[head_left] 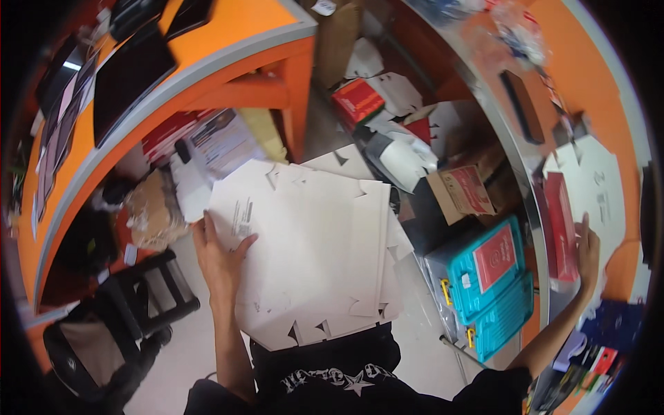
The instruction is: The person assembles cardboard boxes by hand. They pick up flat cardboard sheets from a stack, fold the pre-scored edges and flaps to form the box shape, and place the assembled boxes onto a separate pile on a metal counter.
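A stack of flat white cardboard box blanks (pixel 311 242) with notched edges lies across my lap. My left hand (pixel 220 259) grips the stack's left edge, its thumb on the top sheet. Over the desk at the right, my right hand (pixel 588 256) is at the side of a long red box (pixel 560 225), fingers partly curled against it. Beside that box lies another white cardboard blank (pixel 595 180). How far the right fingers wrap round the box is hard to make out.
An orange desk (pixel 228 66) with dark tablets (pixel 135 79) curves along the left. On the floor are a teal lidded bin (pixel 484 277), a brown carton (pixel 462 192), a red box (pixel 358 102) and loose packaging. A black-framed stool (pixel 155 290) stands at lower left.
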The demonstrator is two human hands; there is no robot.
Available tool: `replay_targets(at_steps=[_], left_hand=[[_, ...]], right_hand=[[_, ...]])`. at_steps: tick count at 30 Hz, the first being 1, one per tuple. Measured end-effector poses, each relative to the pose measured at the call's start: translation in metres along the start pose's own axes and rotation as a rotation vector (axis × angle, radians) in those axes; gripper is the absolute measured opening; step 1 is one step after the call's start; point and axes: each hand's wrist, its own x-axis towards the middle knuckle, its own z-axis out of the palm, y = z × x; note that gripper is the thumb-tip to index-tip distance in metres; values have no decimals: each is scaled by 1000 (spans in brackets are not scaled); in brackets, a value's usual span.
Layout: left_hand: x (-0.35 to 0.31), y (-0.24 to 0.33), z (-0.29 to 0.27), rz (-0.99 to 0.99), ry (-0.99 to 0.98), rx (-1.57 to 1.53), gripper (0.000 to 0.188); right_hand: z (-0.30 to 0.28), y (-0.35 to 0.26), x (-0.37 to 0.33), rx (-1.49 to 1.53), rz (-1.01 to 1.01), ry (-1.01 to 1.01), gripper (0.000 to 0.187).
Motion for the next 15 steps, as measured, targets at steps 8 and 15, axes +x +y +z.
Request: replay_targets(at_steps=[8, 15], left_hand=[[4, 17, -41, -76, 46, -209, 57], [6, -8, -75, -34, -245, -1021, 36]], right_hand=[[189, -160, -74, 535, -483, 724, 26], [318, -221, -64, 1208, -150, -121, 68]])
